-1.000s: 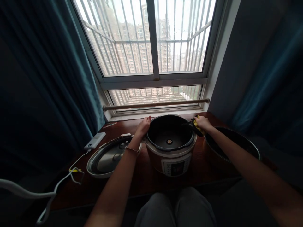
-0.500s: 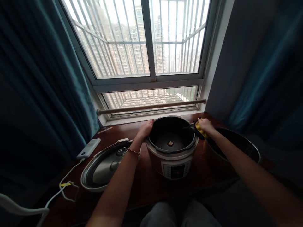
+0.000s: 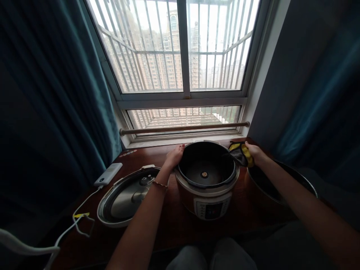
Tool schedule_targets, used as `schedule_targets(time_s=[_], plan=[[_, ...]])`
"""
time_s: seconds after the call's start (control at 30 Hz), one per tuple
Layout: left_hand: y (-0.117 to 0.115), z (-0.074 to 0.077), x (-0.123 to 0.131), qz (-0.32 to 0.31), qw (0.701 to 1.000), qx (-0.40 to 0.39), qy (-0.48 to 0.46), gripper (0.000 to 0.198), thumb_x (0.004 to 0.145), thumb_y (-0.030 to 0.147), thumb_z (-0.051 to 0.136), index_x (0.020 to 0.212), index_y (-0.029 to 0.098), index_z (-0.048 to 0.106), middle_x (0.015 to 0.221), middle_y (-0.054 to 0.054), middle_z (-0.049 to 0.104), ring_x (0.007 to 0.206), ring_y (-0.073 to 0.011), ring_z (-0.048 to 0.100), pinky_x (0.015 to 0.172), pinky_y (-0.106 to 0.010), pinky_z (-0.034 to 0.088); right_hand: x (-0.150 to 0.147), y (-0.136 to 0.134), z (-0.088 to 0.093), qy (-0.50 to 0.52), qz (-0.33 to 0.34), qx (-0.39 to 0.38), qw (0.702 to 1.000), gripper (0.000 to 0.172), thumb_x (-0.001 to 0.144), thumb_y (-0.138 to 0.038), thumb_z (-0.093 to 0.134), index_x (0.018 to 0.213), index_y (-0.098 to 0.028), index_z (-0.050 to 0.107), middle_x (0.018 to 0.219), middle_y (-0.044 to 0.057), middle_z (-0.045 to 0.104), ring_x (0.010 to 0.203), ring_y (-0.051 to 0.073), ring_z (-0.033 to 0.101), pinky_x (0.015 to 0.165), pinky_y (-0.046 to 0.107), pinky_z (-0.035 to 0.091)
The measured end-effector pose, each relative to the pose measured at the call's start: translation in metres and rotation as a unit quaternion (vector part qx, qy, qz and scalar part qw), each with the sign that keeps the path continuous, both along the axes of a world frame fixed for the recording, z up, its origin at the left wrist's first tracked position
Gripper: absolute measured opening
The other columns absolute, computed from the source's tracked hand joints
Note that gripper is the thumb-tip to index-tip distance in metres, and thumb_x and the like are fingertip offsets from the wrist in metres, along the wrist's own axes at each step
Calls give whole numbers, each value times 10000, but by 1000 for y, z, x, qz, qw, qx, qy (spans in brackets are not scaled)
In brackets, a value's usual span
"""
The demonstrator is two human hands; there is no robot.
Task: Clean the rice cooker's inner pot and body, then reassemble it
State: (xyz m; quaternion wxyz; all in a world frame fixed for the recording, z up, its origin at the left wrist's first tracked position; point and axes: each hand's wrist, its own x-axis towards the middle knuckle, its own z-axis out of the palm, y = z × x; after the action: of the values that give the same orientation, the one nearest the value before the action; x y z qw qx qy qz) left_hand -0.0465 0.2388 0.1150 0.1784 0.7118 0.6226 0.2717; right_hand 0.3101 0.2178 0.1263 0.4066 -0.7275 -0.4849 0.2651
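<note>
while left hand (image 3: pixel 174 155) rests on cooker (image 3: pixel 208 197), right hand (image 3: pixel 255 152) grips yellow cloth (image 3: pixel 242 154).

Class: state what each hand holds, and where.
Right hand grips a yellow cloth, bunched, at the cooker rim; left hand rests on the opposite rim, holding nothing.

Lid (image 3: pixel 128 195), power bank (image 3: pixel 108 174), teal curtains (image 3: pixel 56 93)

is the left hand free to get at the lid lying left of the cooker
Probably yes: the left hand only rests on the cooker rim, holding nothing, and the lid lies uncovered just beside that wrist.
</note>
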Motion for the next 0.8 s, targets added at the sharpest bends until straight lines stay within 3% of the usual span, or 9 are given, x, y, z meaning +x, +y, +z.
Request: schedule_targets(time_s=[0.07, 0.17, 0.23, 0.3, 0.37, 0.47, 0.53, 0.63, 0.8], plan=[[1, 0, 0, 4, 1000, 1, 0, 626, 878, 587, 147, 1100, 172, 561, 1149, -125, 616, 1093, -264, 535, 900, -357, 366, 12, 9, 17, 35, 11, 13, 999, 512, 938, -364, 160, 1053, -86, 574, 830, 131, 675, 691, 166, 646, 576, 245, 490], [2, 1, 0, 9, 1000, 2, 2, 633, 880, 580, 142, 1060, 179, 598, 1118, -111, 636, 1061, -263, 554, 872, -346, 386, 24, 33, 54, 38, 12, 102, 994, 589, 939, -371, 33, 1226, -51, 435, 990, 160, 638, 767, 153, 631, 619, 240, 487], [2, 2, 1, 14, 1000, 0, 6, 635, 880, 580, 146, 1041, 183, 614, 1099, -105, 647, 1056, -266, 556, 860, -344, 392, 16, 53, 77, -2, 19, 173, 985, 634, 929, -427, -1, 1272, -39, 364, 1100, 174, 582, 843, 151, 604, 667, 228, 471], [2, 2, 1, 21, 1000, -1, 10, 633, 878, 583, 157, 1035, 183, 622, 1090, -105, 651, 1056, -274, 556, 854, -349, 394, -9, 70, 85, -48, 56, 197, 978, 648, 922, -489, 50, 1229, -51, 415, 1109, 159, 572, 881, 159, 576, 707, 224, 450], [2, 2, 1, 25, 1000, -2, 14, 632, 877, 584, 163, 1032, 184, 625, 1091, -106, 651, 1052, -280, 559, 849, -357, 396, -48, 81, 77, -96, 129, 187, 969, 577, 920, -498, 178, 1093, -82, 538, 1002, 120, 619, 851, 164, 566, 729, 229, 433], [2, 1, 1, 27, 999, -4, 20, 625, 881, 574, 154, 1043, 194, 624, 1109, -104, 643, 1054, -282, 559, 847, -364, 395, -109, 84, 45, -171, 263, 138, 940, 303, 860, -393, 464, 839, -150, 643, 849, 58, 662, 799, 152, 572, 758, 217, 415], [3, 0, 0, 28, 999, -5, 23, 612, 885, 564, 160, 1055, 201, 622, 1121, -102, 638, 1066, -278, 553, 854, -361, 393, -134, 82, 24, -215, 317, 110, 917, 163, 798, -310, 571, 777, -174, 659, 847, 43, 672, 822, 156, 576, 776, 215, 406], [4, -1, 0, 31, 999, -7, 29, 602, 887, 556, 173, 1060, 194, 622, 1127, -105, 634, 1082, -274, 543, 861, -355, 391, -138, 81, 11, -274, 361, 83, 888, 103, 764, -209, 591, 820, -199, 676, 928, 20, 673, 890, 155, 572, 805, 210, 390], [2, 1, 0, 34, 999, -8, 35, 623, 880, 576, 162, 1050, 195, 625, 1106, -107, 643, 1048, -278, 561, 834, -355, 402, -100, 81, 23, -358, 356, 33, 862, 190, 785, -209, 539, 893, -170, 691, 810, 16, 676, 779, 156, 598, 699, 208, 411]])
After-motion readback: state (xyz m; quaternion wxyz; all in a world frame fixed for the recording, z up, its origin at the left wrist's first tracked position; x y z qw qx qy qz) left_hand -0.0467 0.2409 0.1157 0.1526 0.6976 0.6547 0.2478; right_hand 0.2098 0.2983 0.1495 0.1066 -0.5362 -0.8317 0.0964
